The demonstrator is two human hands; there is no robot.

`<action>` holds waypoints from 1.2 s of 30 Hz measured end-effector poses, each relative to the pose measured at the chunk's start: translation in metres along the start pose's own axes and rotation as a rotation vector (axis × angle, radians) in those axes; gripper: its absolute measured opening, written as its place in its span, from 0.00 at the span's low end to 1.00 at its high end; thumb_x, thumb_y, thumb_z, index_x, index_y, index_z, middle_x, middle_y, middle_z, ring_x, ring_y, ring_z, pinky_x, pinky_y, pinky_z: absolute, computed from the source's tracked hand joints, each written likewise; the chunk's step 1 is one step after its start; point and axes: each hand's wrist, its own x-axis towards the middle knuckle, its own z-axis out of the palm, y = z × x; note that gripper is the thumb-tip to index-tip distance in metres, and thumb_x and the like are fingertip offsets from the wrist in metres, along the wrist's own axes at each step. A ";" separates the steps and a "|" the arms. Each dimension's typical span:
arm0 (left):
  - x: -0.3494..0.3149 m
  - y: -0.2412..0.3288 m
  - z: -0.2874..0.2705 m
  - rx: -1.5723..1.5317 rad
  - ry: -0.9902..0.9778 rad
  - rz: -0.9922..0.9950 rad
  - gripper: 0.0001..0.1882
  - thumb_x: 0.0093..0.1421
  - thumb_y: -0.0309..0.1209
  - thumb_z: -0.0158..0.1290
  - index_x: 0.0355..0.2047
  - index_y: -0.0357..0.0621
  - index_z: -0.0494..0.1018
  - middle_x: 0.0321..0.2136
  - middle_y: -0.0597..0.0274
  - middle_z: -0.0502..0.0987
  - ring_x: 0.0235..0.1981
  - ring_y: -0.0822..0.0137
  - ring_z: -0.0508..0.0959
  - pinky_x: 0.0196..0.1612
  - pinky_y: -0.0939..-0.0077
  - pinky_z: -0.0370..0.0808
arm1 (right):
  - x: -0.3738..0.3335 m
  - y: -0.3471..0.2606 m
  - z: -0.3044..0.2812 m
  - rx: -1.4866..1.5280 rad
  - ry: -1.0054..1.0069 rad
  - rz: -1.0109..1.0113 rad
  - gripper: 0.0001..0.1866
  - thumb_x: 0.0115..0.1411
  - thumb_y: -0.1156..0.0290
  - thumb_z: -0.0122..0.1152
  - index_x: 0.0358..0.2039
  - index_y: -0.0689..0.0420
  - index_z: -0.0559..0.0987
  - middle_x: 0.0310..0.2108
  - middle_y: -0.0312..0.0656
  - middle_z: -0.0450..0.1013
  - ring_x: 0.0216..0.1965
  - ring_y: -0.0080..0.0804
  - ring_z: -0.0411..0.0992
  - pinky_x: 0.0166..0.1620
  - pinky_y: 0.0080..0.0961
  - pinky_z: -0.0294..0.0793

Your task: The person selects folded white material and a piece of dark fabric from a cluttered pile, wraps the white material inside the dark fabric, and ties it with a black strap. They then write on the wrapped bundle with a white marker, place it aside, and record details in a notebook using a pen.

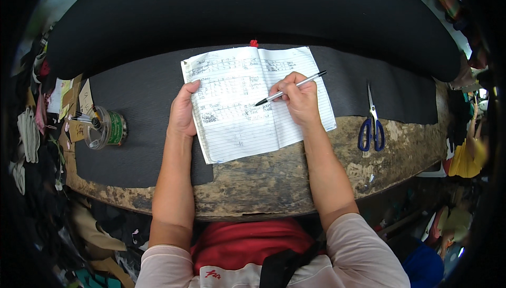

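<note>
An open lined notebook [232, 138] lies in front of me, tilted a little, with rows of handwriting on its left page and at the top of its right page. My left hand [184, 108] grips the notebook's left edge, thumb on top of the page and the other fingers hidden underneath. Over the right page, my right hand [299, 98] pinches a pen [305, 81] with a clear barrel and black ends. The pen's dark tip points down-left at the writing near the fold; whether it touches the paper I cannot tell.
Blue-handled scissors [372, 122] lie to the right, blades pointing away. At the left stands a clear plastic jar [110, 129] holding pens. Black cloth [142, 156] covers much of the worn wooden table [253, 196]; a large black roll [253, 8] spans the back. Fabric scraps crowd both sides.
</note>
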 end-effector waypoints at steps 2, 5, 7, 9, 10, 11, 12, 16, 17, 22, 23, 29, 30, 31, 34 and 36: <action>0.000 0.000 0.001 0.024 -0.008 0.006 0.26 0.61 0.33 0.43 0.54 0.24 0.59 0.47 0.36 0.71 0.45 0.55 0.78 0.41 0.67 0.80 | 0.000 0.001 -0.001 0.001 -0.002 -0.001 0.08 0.52 0.82 0.48 0.18 0.59 0.70 0.15 0.38 0.69 0.23 0.26 0.74 0.23 0.16 0.69; 0.000 0.001 0.003 0.045 0.009 0.001 0.26 0.61 0.33 0.43 0.55 0.24 0.58 0.47 0.36 0.71 0.45 0.54 0.77 0.42 0.66 0.80 | 0.001 0.003 -0.005 0.043 -0.022 0.003 0.07 0.53 0.82 0.49 0.20 0.59 0.71 0.17 0.39 0.70 0.24 0.28 0.75 0.25 0.19 0.71; 0.000 0.001 0.004 0.011 0.007 -0.004 0.26 0.61 0.33 0.43 0.55 0.25 0.58 0.47 0.36 0.70 0.46 0.54 0.77 0.42 0.66 0.80 | 0.003 0.005 -0.007 0.104 -0.023 0.021 0.06 0.55 0.81 0.50 0.22 0.60 0.72 0.18 0.40 0.71 0.25 0.30 0.76 0.27 0.21 0.74; 0.000 0.001 0.004 0.012 0.000 -0.001 0.26 0.61 0.33 0.42 0.55 0.25 0.57 0.48 0.36 0.70 0.46 0.53 0.77 0.42 0.65 0.80 | 0.005 0.008 -0.008 0.246 0.004 0.001 0.04 0.58 0.79 0.53 0.26 0.61 0.74 0.21 0.41 0.73 0.27 0.32 0.76 0.30 0.24 0.76; 0.000 0.001 0.004 0.021 -0.012 0.004 0.26 0.61 0.33 0.42 0.55 0.25 0.57 0.48 0.36 0.70 0.46 0.53 0.77 0.42 0.65 0.80 | 0.006 0.009 -0.009 0.309 0.024 0.003 0.04 0.59 0.78 0.54 0.28 0.62 0.75 0.22 0.42 0.73 0.28 0.33 0.76 0.32 0.26 0.77; 0.000 0.001 0.004 0.038 -0.029 0.014 0.26 0.61 0.33 0.42 0.55 0.25 0.57 0.48 0.36 0.70 0.46 0.53 0.77 0.42 0.65 0.80 | 0.007 0.009 -0.009 0.316 -0.010 -0.025 0.06 0.62 0.74 0.54 0.36 0.63 0.76 0.27 0.46 0.75 0.31 0.35 0.76 0.36 0.27 0.78; 0.000 0.001 0.004 0.030 -0.026 0.004 0.26 0.61 0.33 0.41 0.55 0.25 0.57 0.48 0.36 0.70 0.46 0.53 0.77 0.42 0.65 0.80 | 0.007 0.010 -0.009 0.320 -0.011 -0.031 0.07 0.62 0.74 0.54 0.37 0.63 0.76 0.28 0.47 0.75 0.32 0.35 0.76 0.36 0.27 0.78; 0.001 0.001 0.002 0.017 -0.030 -0.009 0.27 0.62 0.34 0.41 0.55 0.24 0.56 0.48 0.35 0.70 0.46 0.53 0.77 0.42 0.65 0.80 | 0.006 0.010 -0.006 0.251 0.025 -0.026 0.09 0.62 0.74 0.55 0.41 0.64 0.75 0.31 0.49 0.76 0.34 0.35 0.76 0.37 0.26 0.77; 0.001 0.000 0.001 0.016 -0.030 -0.011 0.27 0.62 0.34 0.40 0.55 0.24 0.56 0.48 0.35 0.70 0.46 0.54 0.77 0.42 0.65 0.80 | 0.006 0.010 -0.005 0.224 0.035 -0.020 0.10 0.62 0.74 0.55 0.42 0.64 0.75 0.32 0.49 0.76 0.35 0.36 0.76 0.37 0.26 0.77; 0.002 0.000 -0.001 0.061 0.010 0.009 0.27 0.62 0.34 0.41 0.55 0.23 0.57 0.47 0.35 0.70 0.45 0.55 0.78 0.41 0.67 0.80 | 0.006 0.009 -0.002 0.111 0.039 -0.023 0.09 0.61 0.75 0.55 0.41 0.64 0.75 0.31 0.49 0.76 0.34 0.35 0.76 0.38 0.26 0.77; 0.001 0.000 -0.001 0.061 0.006 0.009 0.26 0.62 0.33 0.41 0.55 0.23 0.57 0.47 0.35 0.70 0.45 0.55 0.78 0.41 0.67 0.80 | 0.006 0.009 -0.002 0.110 0.039 -0.016 0.09 0.61 0.75 0.55 0.41 0.64 0.75 0.31 0.49 0.76 0.34 0.35 0.76 0.38 0.26 0.77; 0.002 0.000 -0.003 0.029 -0.011 -0.003 0.26 0.62 0.33 0.42 0.55 0.23 0.58 0.47 0.36 0.71 0.44 0.56 0.78 0.41 0.68 0.80 | 0.005 0.007 -0.009 0.278 -0.041 -0.026 0.04 0.57 0.78 0.55 0.32 0.64 0.75 0.28 0.49 0.76 0.28 0.26 0.73 0.36 0.20 0.74; 0.002 0.000 -0.003 0.005 -0.001 -0.002 0.26 0.62 0.33 0.42 0.55 0.23 0.58 0.47 0.36 0.71 0.44 0.55 0.78 0.40 0.67 0.81 | 0.005 0.006 -0.010 0.225 -0.037 -0.027 0.03 0.55 0.79 0.55 0.30 0.64 0.76 0.28 0.49 0.76 0.27 0.25 0.72 0.35 0.19 0.73; 0.003 0.000 -0.002 -0.005 0.022 0.002 0.26 0.62 0.33 0.42 0.54 0.23 0.57 0.46 0.35 0.71 0.43 0.54 0.78 0.39 0.67 0.81 | 0.004 0.007 -0.010 0.169 -0.074 -0.032 0.02 0.53 0.79 0.55 0.26 0.63 0.76 0.28 0.48 0.76 0.24 0.21 0.69 0.33 0.16 0.72; 0.003 -0.002 0.001 -0.005 0.066 0.010 0.26 0.61 0.32 0.42 0.54 0.23 0.57 0.46 0.35 0.71 0.43 0.53 0.79 0.39 0.66 0.82 | 0.001 0.007 -0.010 0.031 -0.112 -0.022 0.03 0.53 0.79 0.55 0.24 0.62 0.76 0.28 0.47 0.76 0.24 0.19 0.69 0.30 0.15 0.71; 0.002 -0.002 0.003 -0.008 0.064 0.012 0.26 0.62 0.32 0.42 0.55 0.23 0.57 0.46 0.35 0.71 0.43 0.54 0.79 0.39 0.67 0.82 | 0.000 0.008 -0.010 0.044 -0.105 -0.028 0.03 0.53 0.78 0.56 0.24 0.62 0.76 0.28 0.46 0.76 0.24 0.19 0.69 0.30 0.15 0.71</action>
